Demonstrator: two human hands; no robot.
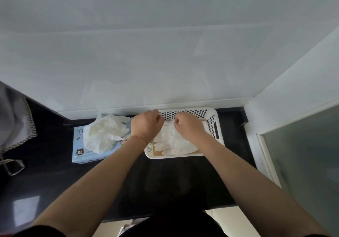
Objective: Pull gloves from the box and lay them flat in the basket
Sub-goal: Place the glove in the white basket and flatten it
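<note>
Both forearms reach forward from the bottom of the view, bare to above the elbow, and converge over the white perforated basket (213, 121) at the back of the dark worktop (165, 178). The left hand (145, 123) hangs over the basket's left end, knuckles up, its fingers curled down and together at the far edge of a white glove (172, 141); it seems to pinch the cuff, though the fingertips are hidden under the hand. The right hand (189, 124) sits just beside it, a small gap between them, wrist bent down, fingers likewise curled and pinching the same cuff end. A thin thread circles the left wrist.

The glove lies flat in the basket, its fingers pointing toward the near wall, the cuff toward the wall behind.

Just left of the basket, touching or nearly so, lies the blue box (80, 152) marked XL, flat on the worktop. A crumpled bunch of gloves (104, 134) billows out of its top opening. A grey cloth (14, 123) hangs at the far left edge.
</note>
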